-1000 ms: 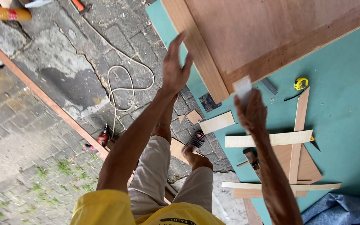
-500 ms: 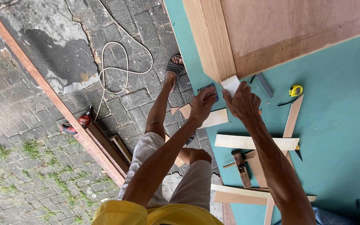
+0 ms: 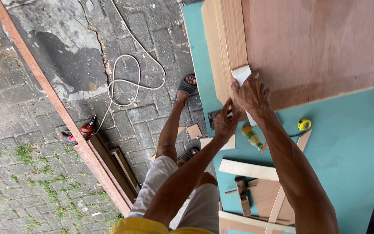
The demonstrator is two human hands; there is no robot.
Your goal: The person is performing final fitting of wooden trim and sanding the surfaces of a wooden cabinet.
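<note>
- Head view: the right hand [image 3: 251,93] presses a small pale wooden block [image 3: 241,74] flat against the big plywood panel [image 3: 317,43], fingers closed over the block's lower end; the block sits just beside the panel's thick layered edge [image 3: 224,43], near the far left side of the teal worktop [image 3: 347,143].
- The left hand [image 3: 224,123] is just below the right, fingers spread and half curled, touching the lower end of the layered edge; whether it grips anything I cannot tell.
- Materials: the panel is smooth reddish-brown ply; its edge shows pale stacked strips; the worktop is flat and matt.
- On the worktop nearer the person: a yellow tape measure [image 3: 304,125] beside the right forearm; a green-and-yellow bottle-like thing [image 3: 252,137] between the two arms; pale wood strips [image 3: 247,170] crossed over one another; a hammer [image 3: 242,196] lying among them, near the near edge.
- Off the worktop, on the cobbled ground [image 3: 31,182]: a red power drill [image 3: 81,131] with its white cord [image 3: 128,80] looped; a long reddish batten [image 3: 44,86] running diagonally; the person's sandalled feet [image 3: 188,86] beside the worktop's left edge; no containers show.
</note>
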